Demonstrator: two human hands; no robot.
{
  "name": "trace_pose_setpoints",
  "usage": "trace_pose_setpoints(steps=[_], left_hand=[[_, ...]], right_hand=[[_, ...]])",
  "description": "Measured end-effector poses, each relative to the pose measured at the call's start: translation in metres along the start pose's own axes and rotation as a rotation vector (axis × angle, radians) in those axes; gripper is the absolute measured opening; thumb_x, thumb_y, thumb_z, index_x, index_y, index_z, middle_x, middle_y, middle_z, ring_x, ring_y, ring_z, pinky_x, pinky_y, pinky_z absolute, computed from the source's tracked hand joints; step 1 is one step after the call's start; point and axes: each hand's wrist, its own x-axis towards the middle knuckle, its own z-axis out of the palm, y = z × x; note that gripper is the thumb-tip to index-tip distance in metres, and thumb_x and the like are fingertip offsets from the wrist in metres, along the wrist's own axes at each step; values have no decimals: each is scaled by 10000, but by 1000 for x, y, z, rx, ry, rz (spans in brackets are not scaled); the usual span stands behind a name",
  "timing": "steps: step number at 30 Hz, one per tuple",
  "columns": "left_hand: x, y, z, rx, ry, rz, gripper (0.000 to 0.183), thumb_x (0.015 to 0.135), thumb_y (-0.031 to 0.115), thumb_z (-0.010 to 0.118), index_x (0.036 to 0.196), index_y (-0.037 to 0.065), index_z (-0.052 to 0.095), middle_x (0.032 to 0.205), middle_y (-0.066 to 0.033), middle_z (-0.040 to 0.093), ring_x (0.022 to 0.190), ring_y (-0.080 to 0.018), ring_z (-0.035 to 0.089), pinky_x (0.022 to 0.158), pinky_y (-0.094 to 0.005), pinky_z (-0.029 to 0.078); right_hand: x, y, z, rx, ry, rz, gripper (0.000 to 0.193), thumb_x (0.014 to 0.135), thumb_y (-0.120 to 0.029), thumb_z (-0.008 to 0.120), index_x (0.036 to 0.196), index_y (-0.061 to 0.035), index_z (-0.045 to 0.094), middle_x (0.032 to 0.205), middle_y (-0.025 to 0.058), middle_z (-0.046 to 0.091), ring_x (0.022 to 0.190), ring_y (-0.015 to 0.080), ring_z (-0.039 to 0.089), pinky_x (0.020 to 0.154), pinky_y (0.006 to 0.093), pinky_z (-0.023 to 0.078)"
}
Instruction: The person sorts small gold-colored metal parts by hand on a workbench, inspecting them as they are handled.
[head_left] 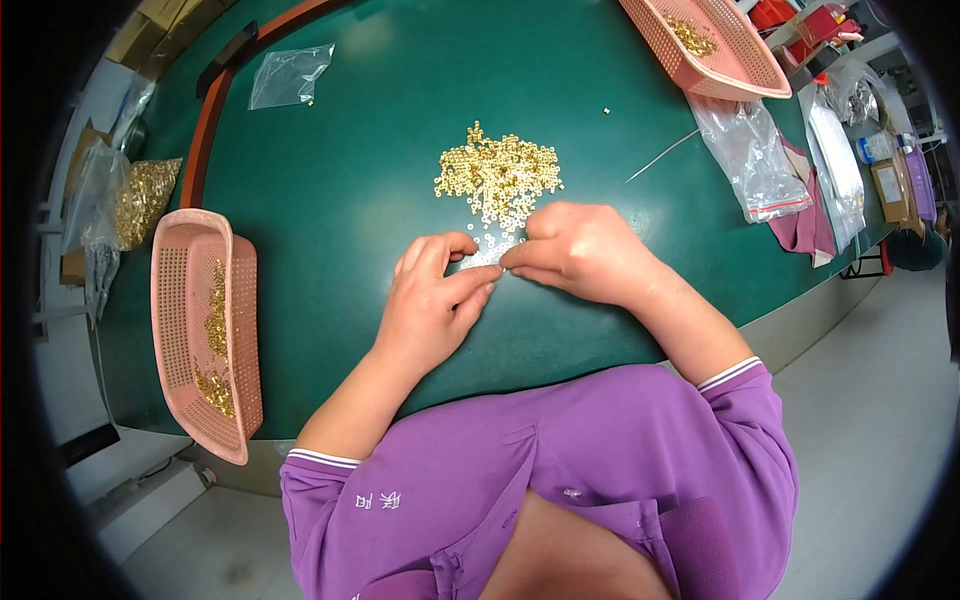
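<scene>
Small gold pieces (500, 165) lie in a loose heap on the green counter (350, 210), with a thinner scatter of them running down toward the person's two hands. The left hand (425, 300) has its forefinger curled at the edge of that scatter and its thumb stretched toward the right hand (585, 250), whose thumb and forefinger are brought close together — the tips of both hands nearly meet there. Whether either grip is closed on a piece is too small to tell. A pink basket (168, 330) holding more gold pieces stands at the left; another pink basket (748, 70) is at the upper right — just beside a clear bag (745, 160).
</scene>
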Motion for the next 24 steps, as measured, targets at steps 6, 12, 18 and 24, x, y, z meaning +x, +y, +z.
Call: trace_pose_setpoints(steps=[6,12,18,24], left_hand=[[1,-7,3,-47,109,-25,441,764,-44,646,1190,54,588,1119,-117,601,1071,-311,555,931,-397,441],[4,-1,1,78,-42,-12,621,807,-52,581,1400,40,419,1235,-127,608,1183,-310,515,1013,-416,392],[3,-4,4,12,20,-46,654,823,-67,568,1437,33,368,1193,-129,636,1161,-306,532,1007,-415,407],[2,-4,5,-45,26,-49,677,830,-69,561,1456,23,320,1212,-143,612,1173,-311,536,1021,-396,407]], right_hand=[[-1,-4,0,-50,-25,-70,142,750,-184,731,892,-179,724,687,1,556,720,199,608,585,353,508],[3,11,-7,-55,142,109,144,760,-177,739,903,-170,731,680,12,572,696,223,609,601,364,512],[3,10,0,-62,88,32,138,748,-172,733,886,-163,726,691,5,577,714,209,613,608,355,514],[1,14,-6,-55,75,40,110,747,-162,726,857,-159,723,684,3,570,718,203,616,611,354,515]])
